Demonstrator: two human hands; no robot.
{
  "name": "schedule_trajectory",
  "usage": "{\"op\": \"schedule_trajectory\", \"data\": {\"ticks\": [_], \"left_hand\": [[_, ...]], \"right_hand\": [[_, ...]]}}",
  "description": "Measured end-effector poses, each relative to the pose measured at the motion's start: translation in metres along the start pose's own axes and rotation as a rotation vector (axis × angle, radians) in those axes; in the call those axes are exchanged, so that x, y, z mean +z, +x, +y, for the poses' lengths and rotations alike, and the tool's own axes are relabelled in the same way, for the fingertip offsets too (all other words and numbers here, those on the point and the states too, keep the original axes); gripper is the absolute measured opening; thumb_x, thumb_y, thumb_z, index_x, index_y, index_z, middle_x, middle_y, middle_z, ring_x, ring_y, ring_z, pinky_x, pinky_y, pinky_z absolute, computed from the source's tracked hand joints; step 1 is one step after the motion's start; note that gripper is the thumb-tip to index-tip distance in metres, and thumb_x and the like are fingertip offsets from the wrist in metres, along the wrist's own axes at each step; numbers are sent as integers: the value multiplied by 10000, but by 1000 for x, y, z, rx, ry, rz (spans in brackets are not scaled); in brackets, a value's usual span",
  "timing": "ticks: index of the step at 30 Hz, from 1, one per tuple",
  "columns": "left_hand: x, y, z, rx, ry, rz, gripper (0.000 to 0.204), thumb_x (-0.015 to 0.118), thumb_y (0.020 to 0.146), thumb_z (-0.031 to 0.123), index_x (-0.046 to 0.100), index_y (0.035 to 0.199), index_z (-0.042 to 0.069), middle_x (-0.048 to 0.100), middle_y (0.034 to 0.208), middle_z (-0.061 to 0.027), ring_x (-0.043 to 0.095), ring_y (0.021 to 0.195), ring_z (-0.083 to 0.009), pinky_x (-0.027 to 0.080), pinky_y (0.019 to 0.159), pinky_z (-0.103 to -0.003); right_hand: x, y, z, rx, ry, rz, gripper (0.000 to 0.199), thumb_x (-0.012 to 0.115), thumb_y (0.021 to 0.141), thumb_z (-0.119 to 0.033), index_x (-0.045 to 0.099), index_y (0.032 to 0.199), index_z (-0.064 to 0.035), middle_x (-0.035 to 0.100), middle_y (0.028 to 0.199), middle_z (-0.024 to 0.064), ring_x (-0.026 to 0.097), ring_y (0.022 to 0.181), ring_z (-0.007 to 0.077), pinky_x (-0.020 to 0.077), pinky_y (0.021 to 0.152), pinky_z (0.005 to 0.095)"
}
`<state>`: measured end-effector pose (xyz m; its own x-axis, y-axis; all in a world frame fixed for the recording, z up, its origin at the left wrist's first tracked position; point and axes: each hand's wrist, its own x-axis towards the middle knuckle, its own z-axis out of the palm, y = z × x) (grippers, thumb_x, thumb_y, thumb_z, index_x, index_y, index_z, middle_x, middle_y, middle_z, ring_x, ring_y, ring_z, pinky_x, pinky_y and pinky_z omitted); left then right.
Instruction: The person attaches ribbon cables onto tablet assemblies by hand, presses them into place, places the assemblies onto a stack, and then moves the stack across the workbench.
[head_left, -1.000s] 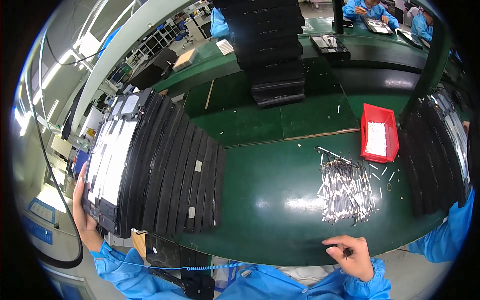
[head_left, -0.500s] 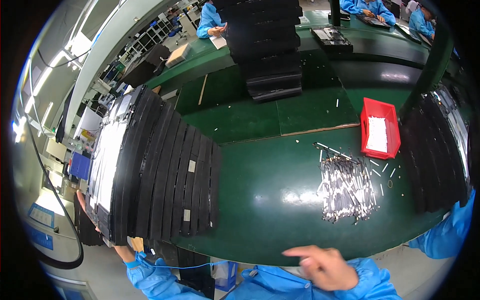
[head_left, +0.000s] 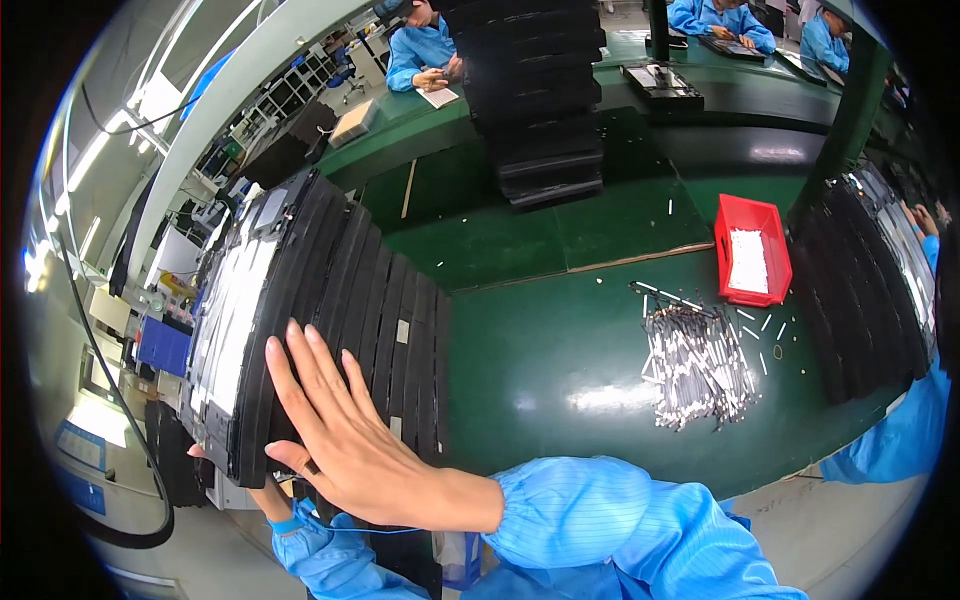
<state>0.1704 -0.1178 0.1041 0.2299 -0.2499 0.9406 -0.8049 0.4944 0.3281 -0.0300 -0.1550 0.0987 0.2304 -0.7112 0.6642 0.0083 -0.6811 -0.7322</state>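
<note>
A tall stack of black trays (head_left: 375,300) stands at the left, the top one carrying a flat silver-and-black panel (head_left: 232,310). My left hand (head_left: 268,497) is at the near left corner of the top tray; one fingertip shows past the edge, and the tray hides the other fingers. My right hand (head_left: 370,455) reaches across with its fingers spread against the near side of the stack, around the upper trays. Nothing is held in it. To the right, a heap of thin black-and-white sticks (head_left: 697,370) lies on the green table (head_left: 540,400).
A red bin (head_left: 757,290) with small white pieces stands behind the heap. Black trays rise at the back (head_left: 545,120) and the right (head_left: 860,300). A green post (head_left: 850,120) stands at the far right. Co-workers in blue (head_left: 420,55) sit beyond, and another person's sleeve (head_left: 890,440) shows at right.
My right hand has swung left from the table's front edge to the tray stack, its fingers spreading. My left hand stays at the tray's corner. The view has shifted slightly.
</note>
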Motion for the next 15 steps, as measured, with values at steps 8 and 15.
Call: {"op": "schedule_trajectory", "data": {"ticks": [8,15], "left_hand": [[15,5,10,104,125,134,708,358,907,533,314,1342,-23,415,1337,-161,399,1236,-267,269,1047,-396],[-19,-17,11,219,199,242,678,394,907,508,337,1323,-24,432,1318,-158,417,1216,-258,289,1029,-389]], "right_hand": [[-3,12,2,-10,-64,0,682,425,946,-293,47,1459,-50,17,1512,195,68,1393,371,110,1062,587],[-8,16,10,13,-163,-76,637,378,964,-293,40,1468,-97,13,1521,158,59,1396,362,87,1068,590]]}}
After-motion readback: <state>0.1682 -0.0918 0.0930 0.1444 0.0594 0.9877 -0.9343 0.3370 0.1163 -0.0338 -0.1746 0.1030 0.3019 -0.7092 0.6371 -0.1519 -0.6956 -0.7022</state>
